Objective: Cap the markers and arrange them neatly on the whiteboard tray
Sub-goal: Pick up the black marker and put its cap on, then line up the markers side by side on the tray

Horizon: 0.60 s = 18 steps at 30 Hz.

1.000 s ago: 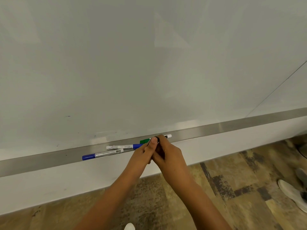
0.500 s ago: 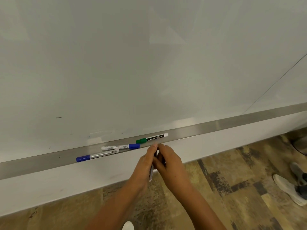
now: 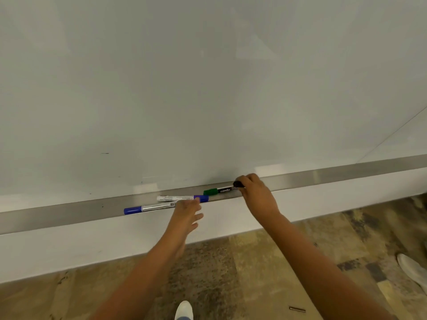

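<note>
Whiteboard tray (image 3: 69, 214): green-capped marker (image 3: 220, 191), two blue-capped markers (image 3: 182, 198) (image 3: 150, 207) lying along it; right hand (image 3: 255, 192) clenched around a black-capped marker (image 3: 238, 184) at the green one's end; left hand (image 3: 187, 212) released, fingers spread, fingertip touching a blue cap.

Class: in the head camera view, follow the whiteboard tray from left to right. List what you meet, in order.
Lower blue-capped marker → upper blue-capped marker → left hand → green-capped marker → right hand holding a black-capped marker.
</note>
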Tool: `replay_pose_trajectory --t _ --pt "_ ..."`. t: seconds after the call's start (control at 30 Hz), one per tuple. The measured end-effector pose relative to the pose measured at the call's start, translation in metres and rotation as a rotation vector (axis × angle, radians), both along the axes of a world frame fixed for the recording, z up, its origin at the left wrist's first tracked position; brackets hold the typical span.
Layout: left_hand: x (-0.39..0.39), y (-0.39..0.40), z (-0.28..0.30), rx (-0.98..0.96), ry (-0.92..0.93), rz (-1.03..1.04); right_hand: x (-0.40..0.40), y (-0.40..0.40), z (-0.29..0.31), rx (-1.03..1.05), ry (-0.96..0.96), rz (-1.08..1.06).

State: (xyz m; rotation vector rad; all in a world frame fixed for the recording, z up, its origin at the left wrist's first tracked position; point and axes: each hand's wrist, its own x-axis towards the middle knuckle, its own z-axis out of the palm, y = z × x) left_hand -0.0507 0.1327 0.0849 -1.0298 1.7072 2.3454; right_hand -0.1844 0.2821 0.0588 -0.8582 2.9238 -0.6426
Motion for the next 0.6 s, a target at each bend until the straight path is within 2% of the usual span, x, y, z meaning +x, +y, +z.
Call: replay_pose_trajectory --t 0.17,0.27,0.37,0.47,0.6 --pt "0.038 -0.028 -0.024 -0.063 -0.186 0.077 -0.02 0.015 -0.014 0.081 -0.126 -0.128" --pt "0.056 -0.036 -0.031 -0.071 -0.252 0.119 -0.02 0.01 -0.016 0.063 -0.086 -0.142" --pt "0.071 -0.042 -0.038 -0.075 -0.289 0.162 -0.012 -0.01 -0.019 0.049 -0.045 -0.047" --pt "0.083 -0.047 -0.042 -0.092 -0.314 0.177 0.0 -0.038 -0.022 0.051 -0.131 0.124" --pt "0.094 -0.053 -0.043 -0.091 -0.33 0.186 0.008 -0.067 -0.025 0.168 -0.143 0.219"
